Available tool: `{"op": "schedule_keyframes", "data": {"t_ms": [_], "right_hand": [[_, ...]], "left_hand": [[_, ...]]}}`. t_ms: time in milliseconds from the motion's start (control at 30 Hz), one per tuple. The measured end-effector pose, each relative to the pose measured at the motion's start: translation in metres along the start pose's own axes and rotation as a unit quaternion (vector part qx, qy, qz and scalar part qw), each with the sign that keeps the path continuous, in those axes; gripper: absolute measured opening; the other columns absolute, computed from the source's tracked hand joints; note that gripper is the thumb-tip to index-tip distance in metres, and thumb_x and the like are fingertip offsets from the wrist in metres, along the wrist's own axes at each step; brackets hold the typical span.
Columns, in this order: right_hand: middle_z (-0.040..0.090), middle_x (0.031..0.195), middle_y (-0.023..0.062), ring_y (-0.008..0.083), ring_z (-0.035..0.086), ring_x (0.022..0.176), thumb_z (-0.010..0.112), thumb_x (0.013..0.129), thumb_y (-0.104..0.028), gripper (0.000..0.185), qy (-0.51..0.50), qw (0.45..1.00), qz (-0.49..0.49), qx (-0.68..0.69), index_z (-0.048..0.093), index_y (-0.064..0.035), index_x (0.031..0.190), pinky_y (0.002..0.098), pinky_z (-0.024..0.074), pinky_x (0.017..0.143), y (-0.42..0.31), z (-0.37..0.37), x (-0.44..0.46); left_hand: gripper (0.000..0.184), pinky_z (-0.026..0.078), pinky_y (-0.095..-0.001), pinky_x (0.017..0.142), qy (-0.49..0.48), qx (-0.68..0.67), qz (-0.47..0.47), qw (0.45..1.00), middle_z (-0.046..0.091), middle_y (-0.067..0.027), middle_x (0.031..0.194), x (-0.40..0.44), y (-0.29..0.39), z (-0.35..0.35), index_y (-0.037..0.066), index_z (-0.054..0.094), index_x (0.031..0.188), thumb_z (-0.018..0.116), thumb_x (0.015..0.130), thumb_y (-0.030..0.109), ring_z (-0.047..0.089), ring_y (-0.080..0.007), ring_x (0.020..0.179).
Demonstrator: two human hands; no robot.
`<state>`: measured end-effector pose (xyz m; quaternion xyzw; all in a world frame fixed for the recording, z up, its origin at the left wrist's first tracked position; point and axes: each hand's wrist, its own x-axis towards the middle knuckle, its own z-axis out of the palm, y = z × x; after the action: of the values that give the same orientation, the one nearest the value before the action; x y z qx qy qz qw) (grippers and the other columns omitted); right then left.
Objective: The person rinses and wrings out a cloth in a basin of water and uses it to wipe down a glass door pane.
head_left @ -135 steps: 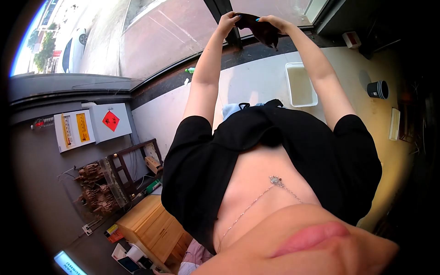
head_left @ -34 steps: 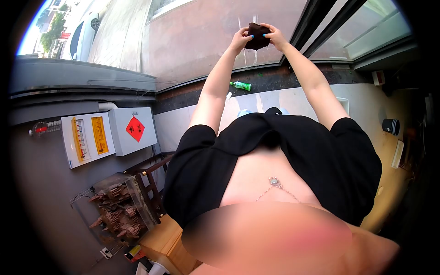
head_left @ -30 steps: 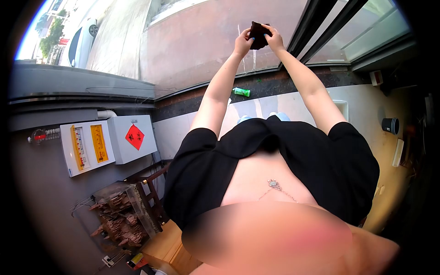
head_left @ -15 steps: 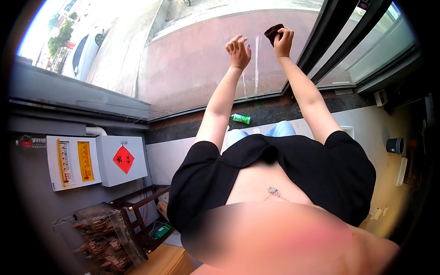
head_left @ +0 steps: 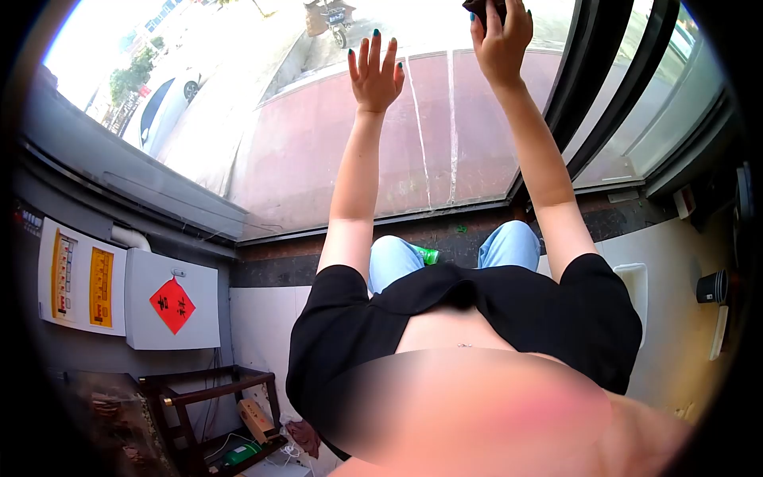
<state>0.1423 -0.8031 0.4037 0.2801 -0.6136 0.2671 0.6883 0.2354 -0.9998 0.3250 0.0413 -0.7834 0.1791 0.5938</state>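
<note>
My left hand (head_left: 375, 79) is raised in front of the large window (head_left: 318, 159), fingers spread and nothing in it; whether it touches the glass I cannot tell. Higher up and to the right, my right hand (head_left: 502, 44) has its fingers bent round a dark brown cloth (head_left: 486, 9) near the top edge of the view. Part of the cloth is cut off by that edge. Two whitish streaks run down between my arms. The black window frame (head_left: 584, 79) stands to the right of my right hand.
A green bottle (head_left: 429, 256) lies by my knee below the window. A white basin (head_left: 633, 294) and dark bucket (head_left: 711, 287) are at the right. On the left are wall boxes (head_left: 172, 306), a dark wooden rack (head_left: 191, 397) and a glass tank (head_left: 115, 405). Outside stands a white car (head_left: 163, 107).
The cloth was between both hands; now only my right hand has it. My left hand has let go and spread its fingers. Both hands moved apart, the right one upward, and the view shifted.
</note>
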Motion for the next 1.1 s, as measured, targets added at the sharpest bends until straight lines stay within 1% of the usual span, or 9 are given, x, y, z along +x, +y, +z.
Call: {"op": "schedule_keyframes", "data": {"t_ms": [67, 167, 267, 367, 600, 800, 967, 1067, 1100], "right_hand": [[0.033, 0.125, 0.0173, 0.0346, 0.031, 0.116, 0.053, 0.076, -0.039, 0.058, -0.066, 0.997, -0.025, 0.009, 0.042, 0.0036, 0.113, 0.0532, 0.0247, 0.091, 0.003, 0.019, -0.021], [0.029, 0.129, 0.0159, 0.0351, 0.025, 0.12, 0.047, 0.074, -0.054, 0.071, -0.08, 0.996, -0.045, -0.016, 0.033, -0.0048, 0.123, 0.0578, 0.018, 0.092, 0.015, 0.041, -0.03], [0.029, 0.13, 0.0128, 0.0402, 0.023, 0.119, 0.055, 0.069, -0.05, 0.07, -0.089, 0.987, -0.079, -0.104, 0.033, -0.0152, 0.126, 0.06, 0.0167, 0.091, 0.022, 0.029, -0.015], [0.029, 0.13, 0.0117, 0.0421, 0.024, 0.118, 0.058, 0.067, -0.046, 0.072, -0.051, 0.995, -0.083, 0.025, 0.032, -0.0139, 0.126, 0.0594, 0.0188, 0.091, 0.028, 0.046, -0.016], [0.035, 0.127, 0.0019, 0.0211, 0.032, 0.117, 0.058, 0.067, -0.044, 0.064, -0.203, 0.935, -0.273, 0.096, 0.038, -0.0169, 0.122, 0.0393, 0.023, 0.096, -0.055, 0.035, -0.05], [0.035, 0.127, -0.0035, 0.0172, 0.032, 0.118, 0.054, 0.075, -0.037, 0.053, -0.155, 0.868, -0.464, 0.083, 0.036, -0.0252, 0.124, 0.0373, 0.0165, 0.1, -0.047, 0.038, -0.063], [0.036, 0.127, 0.0035, 0.0259, 0.037, 0.113, 0.051, 0.076, -0.025, 0.051, -0.062, 0.969, -0.239, -0.022, 0.035, -0.0202, 0.124, 0.0506, 0.0287, 0.089, -0.012, 0.046, 0.03], [0.031, 0.129, 0.0155, 0.0333, 0.03, 0.118, 0.044, 0.08, -0.03, 0.051, -0.018, 0.971, -0.204, -0.127, 0.035, -0.0058, 0.124, 0.0442, 0.0255, 0.096, -0.021, 0.03, 0.073], [0.03, 0.13, 0.0159, 0.0346, 0.029, 0.119, 0.045, 0.079, -0.027, 0.051, -0.018, 0.984, -0.173, -0.036, 0.034, -0.0058, 0.124, 0.0448, 0.0247, 0.097, -0.025, 0.035, 0.072]], "left_hand": [[0.038, 0.017, -0.0443, 0.099, 0.01, -0.019, 0.0, 1.0, 0.037, -0.0095, 0.126, 0.0, 0.0, -0.002, 0.014, 0.047, 0.116, 0.041, 0.08, 0.027, 0.03, -0.0259, 0.118], [0.037, 0.017, -0.043, 0.099, 0.032, -0.03, 0.008, 0.999, 0.037, -0.0089, 0.127, 0.0, -0.001, 0.001, 0.015, 0.047, 0.116, 0.041, 0.081, 0.026, 0.03, -0.0252, 0.119], [0.036, 0.019, -0.0408, 0.099, 0.041, -0.038, 0.002, 0.998, 0.037, -0.0064, 0.127, 0.0, 0.0, -0.003, 0.017, 0.049, 0.115, 0.041, 0.08, 0.022, 0.032, -0.0225, 0.119], [0.039, 0.023, -0.0374, 0.098, 0.044, -0.039, -0.003, 0.998, 0.038, -0.0035, 0.126, 0.001, -0.001, -0.006, 0.02, 0.047, 0.116, 0.044, 0.078, 0.013, 0.033, -0.019, 0.118], [0.042, 0.028, -0.0362, 0.095, 0.103, -0.078, -0.088, 0.988, 0.035, -0.01, 0.127, -0.005, -0.006, -0.004, 0.012, 0.042, 0.119, 0.045, 0.077, 0.007, 0.035, -0.0244, 0.114], [0.033, 0.031, -0.0371, 0.093, 0.15, -0.119, -0.072, 0.979, 0.04, -0.0119, 0.122, -0.008, -0.012, -0.002, 0.005, 0.048, 0.109, 0.038, 0.078, 0.009, 0.036, -0.0262, 0.113], [0.031, 0.032, -0.0357, 0.092, 0.15, -0.105, -0.076, 0.98, 0.041, -0.0108, 0.122, -0.009, -0.011, 0.0, 0.007, 0.05, 0.107, 0.039, 0.078, 0.011, 0.037, -0.0255, 0.113], [0.03, 0.029, -0.0363, 0.093, 0.14, -0.123, -0.072, 0.98, 0.04, -0.0131, 0.122, -0.007, -0.012, -0.002, 0.006, 0.049, 0.106, 0.041, 0.078, 0.01, 0.037, -0.0271, 0.113], [0.03, 0.028, -0.0366, 0.093, 0.136, -0.131, -0.071, 0.98, 0.039, -0.014, 0.122, -0.008, -0.012, -0.004, 0.006, 0.048, 0.106, 0.041, 0.078, 0.011, 0.036, -0.0278, 0.113]]}}
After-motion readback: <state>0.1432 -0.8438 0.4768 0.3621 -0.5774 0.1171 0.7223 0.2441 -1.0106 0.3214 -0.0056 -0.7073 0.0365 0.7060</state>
